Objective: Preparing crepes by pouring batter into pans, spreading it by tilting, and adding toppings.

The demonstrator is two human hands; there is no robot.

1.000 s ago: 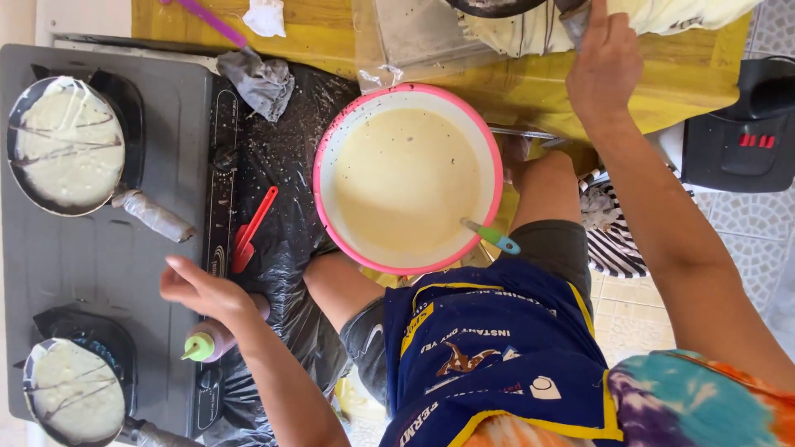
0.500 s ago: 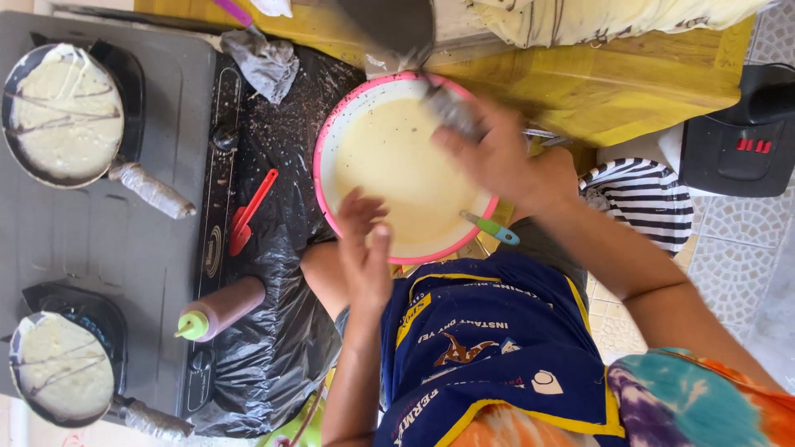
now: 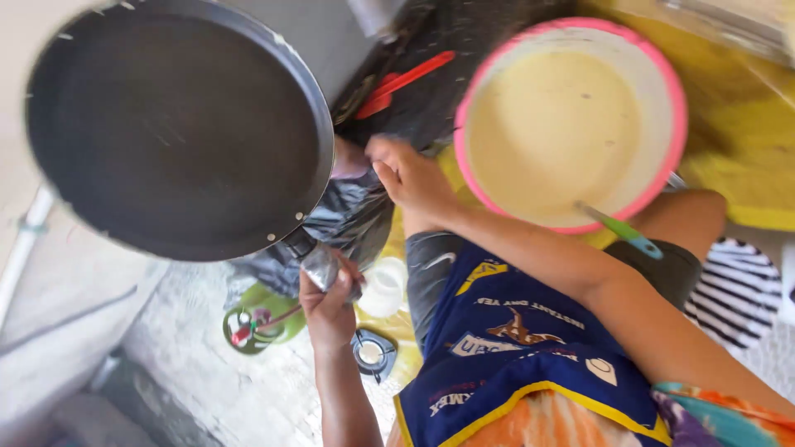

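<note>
Beside the batter bowl (image 3: 571, 124), the left hand (image 3: 330, 302) holds a black pan (image 3: 178, 124).

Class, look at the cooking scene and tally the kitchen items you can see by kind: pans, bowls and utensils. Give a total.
Pans: 1, the black frying pan, its handle held in the left hand
Bowls: 1, the pink-rimmed bowl of batter, near the right hand
Utensils: 2, the red spatula and the green-handled utensil
Total: 4
</note>
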